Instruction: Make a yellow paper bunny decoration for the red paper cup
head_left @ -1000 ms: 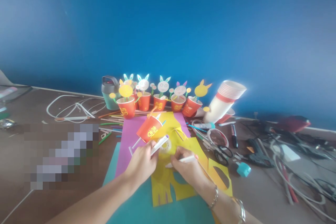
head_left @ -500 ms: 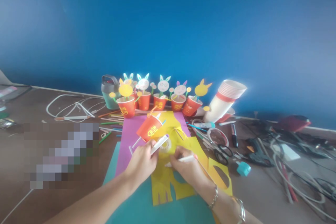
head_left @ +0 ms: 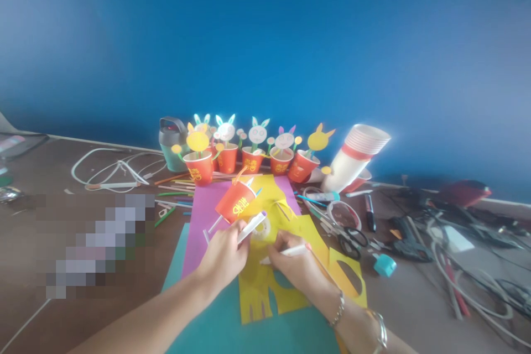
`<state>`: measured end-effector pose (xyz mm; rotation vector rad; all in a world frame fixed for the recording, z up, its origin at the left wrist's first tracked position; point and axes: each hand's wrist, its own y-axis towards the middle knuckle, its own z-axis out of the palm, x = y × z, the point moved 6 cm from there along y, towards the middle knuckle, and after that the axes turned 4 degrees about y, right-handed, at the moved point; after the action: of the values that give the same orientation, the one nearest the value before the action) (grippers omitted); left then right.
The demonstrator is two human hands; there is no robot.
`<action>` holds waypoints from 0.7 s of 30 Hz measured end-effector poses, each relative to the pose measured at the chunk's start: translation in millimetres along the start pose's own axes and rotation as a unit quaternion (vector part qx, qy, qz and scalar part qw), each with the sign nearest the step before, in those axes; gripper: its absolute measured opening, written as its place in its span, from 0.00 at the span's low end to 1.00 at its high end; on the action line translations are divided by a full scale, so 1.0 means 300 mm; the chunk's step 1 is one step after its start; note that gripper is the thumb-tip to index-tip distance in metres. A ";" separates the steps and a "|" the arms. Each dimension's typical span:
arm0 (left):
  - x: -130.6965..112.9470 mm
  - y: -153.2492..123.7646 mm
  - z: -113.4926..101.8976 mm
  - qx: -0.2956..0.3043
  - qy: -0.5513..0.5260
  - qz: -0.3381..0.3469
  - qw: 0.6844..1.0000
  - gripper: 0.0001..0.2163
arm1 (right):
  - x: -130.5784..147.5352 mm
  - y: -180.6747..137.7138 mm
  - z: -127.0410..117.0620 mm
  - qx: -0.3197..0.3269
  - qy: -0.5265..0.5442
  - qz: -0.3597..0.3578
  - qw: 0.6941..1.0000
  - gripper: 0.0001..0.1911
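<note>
My left hand (head_left: 224,259) is closed round a white pen-like stick (head_left: 251,227) with a purple tip that points up and to the right. My right hand (head_left: 299,266) is closed on a thin white stick (head_left: 286,252) lying across its fingers. Both hands hover over a cut yellow paper sheet (head_left: 259,298), close to a small pale round piece (head_left: 264,230). An orange paper cup (head_left: 235,202) lies tilted on its side just beyond my left hand.
Purple paper (head_left: 203,215) and teal paper (head_left: 215,332) lie under the yellow sheet. Several orange cups with paper bunny faces (head_left: 257,156) line the blue wall, beside a stack of cups (head_left: 352,157). Scissors (head_left: 350,243), a marker, cables and pencils litter the brown table (head_left: 62,321).
</note>
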<state>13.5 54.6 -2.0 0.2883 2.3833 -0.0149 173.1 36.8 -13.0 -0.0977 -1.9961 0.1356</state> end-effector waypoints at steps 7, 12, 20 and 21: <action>0.001 -0.002 0.002 0.005 -0.002 -0.007 1.000 0.05 | 0.006 0.000 -0.004 0.000 0.050 0.004 0.999 0.11; 0.001 -0.003 0.000 0.005 0.002 -0.008 1.000 0.05 | -0.005 0.007 -0.005 -0.011 0.066 0.001 0.998 0.12; 0.000 -0.001 0.001 0.005 0.000 -0.009 1.000 0.04 | 0.009 0.001 -0.008 -0.009 0.015 -0.001 1.000 0.11; -0.001 0.000 0.001 0.005 -0.001 -0.008 1.000 0.04 | 0.011 0.000 -0.009 -0.009 0.015 0.000 1.000 0.11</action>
<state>13.9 54.4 -2.0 0.2731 2.3848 -0.0340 174.1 37.3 -8.9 -0.1114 -1.9668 0.1150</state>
